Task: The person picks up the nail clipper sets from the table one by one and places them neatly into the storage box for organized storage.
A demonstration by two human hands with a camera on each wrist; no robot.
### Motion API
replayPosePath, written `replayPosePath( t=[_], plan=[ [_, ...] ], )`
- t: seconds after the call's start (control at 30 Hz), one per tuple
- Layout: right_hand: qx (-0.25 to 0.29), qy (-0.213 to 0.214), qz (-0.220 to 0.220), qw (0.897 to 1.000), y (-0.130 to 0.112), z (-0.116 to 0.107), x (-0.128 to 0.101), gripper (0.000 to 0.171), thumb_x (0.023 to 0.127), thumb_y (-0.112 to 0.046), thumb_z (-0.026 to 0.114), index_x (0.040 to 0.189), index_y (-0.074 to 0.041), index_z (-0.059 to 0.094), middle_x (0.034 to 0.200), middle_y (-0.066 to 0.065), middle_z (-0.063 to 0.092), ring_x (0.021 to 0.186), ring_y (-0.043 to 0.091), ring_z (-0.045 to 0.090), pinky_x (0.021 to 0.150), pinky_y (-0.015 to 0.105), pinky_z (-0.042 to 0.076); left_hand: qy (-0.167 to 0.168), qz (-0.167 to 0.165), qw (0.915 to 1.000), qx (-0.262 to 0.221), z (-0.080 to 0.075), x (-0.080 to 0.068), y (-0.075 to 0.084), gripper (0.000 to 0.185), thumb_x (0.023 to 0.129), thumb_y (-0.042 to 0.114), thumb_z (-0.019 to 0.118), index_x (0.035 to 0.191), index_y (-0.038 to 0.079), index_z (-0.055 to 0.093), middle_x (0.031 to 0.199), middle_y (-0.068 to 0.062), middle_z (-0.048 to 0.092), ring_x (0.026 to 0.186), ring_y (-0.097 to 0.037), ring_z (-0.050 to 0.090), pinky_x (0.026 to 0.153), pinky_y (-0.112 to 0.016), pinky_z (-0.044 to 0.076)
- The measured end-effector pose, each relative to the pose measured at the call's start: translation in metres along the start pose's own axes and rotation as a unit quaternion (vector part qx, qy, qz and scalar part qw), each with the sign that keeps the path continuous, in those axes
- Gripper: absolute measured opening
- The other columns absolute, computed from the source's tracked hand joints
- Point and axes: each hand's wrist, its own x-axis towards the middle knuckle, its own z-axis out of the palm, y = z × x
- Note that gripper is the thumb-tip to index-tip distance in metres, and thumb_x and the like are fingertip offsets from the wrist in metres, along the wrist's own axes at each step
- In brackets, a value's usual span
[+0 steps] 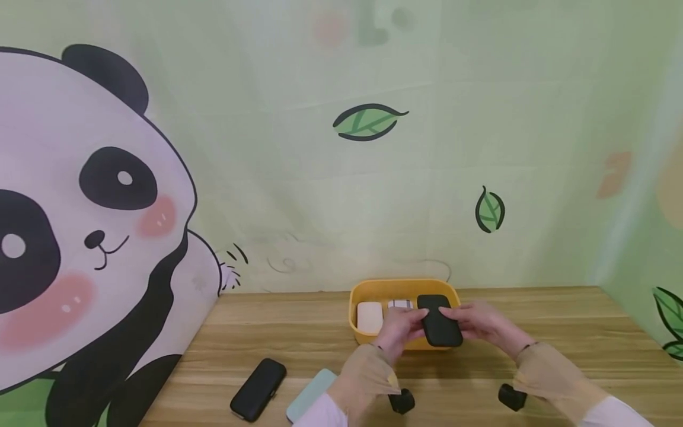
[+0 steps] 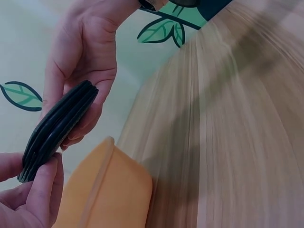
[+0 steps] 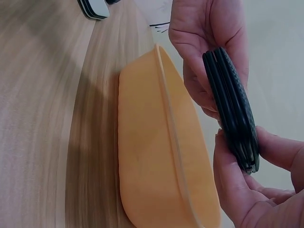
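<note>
A black ribbed case is held over the right half of a yellow tray. My left hand pinches its left side and my right hand grips its right side. In the left wrist view the black case is seen edge-on, with my left hand's fingertips at its lower end and the right hand behind its upper end, above the yellow tray. The right wrist view shows the same case between the two hands, beside the tray.
Inside the tray lie a cream case and a smaller whitish item. On the wooden table, near the front left, lie another black case and a pale teal case. A panda-printed wall stands behind and to the left.
</note>
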Motion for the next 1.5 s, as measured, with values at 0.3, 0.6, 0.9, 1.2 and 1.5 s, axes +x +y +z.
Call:
replayPosePath(
  t=[0.3, 0.6, 0.9, 1.2, 1.5],
  plan=[
    [-0.003, 0.01, 0.007, 1.0, -0.002, 0.002, 0.008, 0.041, 0.088, -0.02, 0.06, 0.106, 0.017, 0.054, 0.084, 0.014, 0.064, 0.076, 0.021, 0.062, 0.069, 0.034, 0.05, 0.0, 0.008, 0.9999, 0.015, -0.003, 0.007, 0.002, 0.021, 0.084, 0.011, 0.064, 0.095, -0.008, 0.065, 0.079, -0.013, 0.065, 0.068, -0.018, 0.062, 0.064, -0.028, 0.05],
    [0.017, 0.027, 0.004, 1.0, -0.007, 0.002, 0.017, 0.042, 0.087, -0.017, 0.062, 0.107, 0.018, 0.052, 0.08, 0.013, 0.064, 0.072, 0.02, 0.062, 0.066, 0.033, 0.051, 0.01, 0.022, 0.9996, 0.011, -0.003, 0.012, 0.007, 0.025, 0.085, 0.01, 0.063, 0.099, -0.01, 0.063, 0.083, -0.014, 0.065, 0.074, -0.022, 0.063, 0.067, -0.031, 0.05],
    [0.009, 0.025, 0.004, 1.0, -0.011, 0.002, 0.022, 0.042, 0.088, -0.019, 0.061, 0.106, 0.017, 0.052, 0.08, 0.011, 0.064, 0.072, 0.019, 0.062, 0.066, 0.031, 0.051, 0.015, 0.02, 0.9989, 0.04, -0.006, 0.019, 0.011, 0.026, 0.085, 0.012, 0.063, 0.098, -0.01, 0.063, 0.079, -0.013, 0.064, 0.069, -0.018, 0.062, 0.066, -0.031, 0.051],
    [0.0, 0.032, 0.006, 0.999, -0.016, 0.002, 0.027, 0.048, 0.087, -0.022, 0.062, 0.11, 0.018, 0.049, 0.081, 0.01, 0.063, 0.072, 0.018, 0.061, 0.066, 0.029, 0.05, 0.028, 0.01, 0.9985, 0.046, -0.008, 0.021, 0.017, 0.027, 0.086, 0.016, 0.062, 0.098, -0.008, 0.062, 0.077, -0.011, 0.063, 0.067, -0.018, 0.061, 0.066, -0.029, 0.051],
    [0.018, 0.037, 0.006, 0.999, -0.019, 0.0, 0.026, 0.043, 0.087, -0.017, 0.061, 0.107, 0.02, 0.048, 0.076, 0.01, 0.063, 0.069, 0.017, 0.061, 0.065, 0.03, 0.051, 0.01, 0.013, 0.9996, 0.022, -0.011, 0.023, 0.02, 0.023, 0.087, 0.014, 0.06, 0.092, -0.008, 0.063, 0.074, -0.012, 0.062, 0.06, -0.015, 0.059, 0.062, -0.026, 0.051]
  ],
)
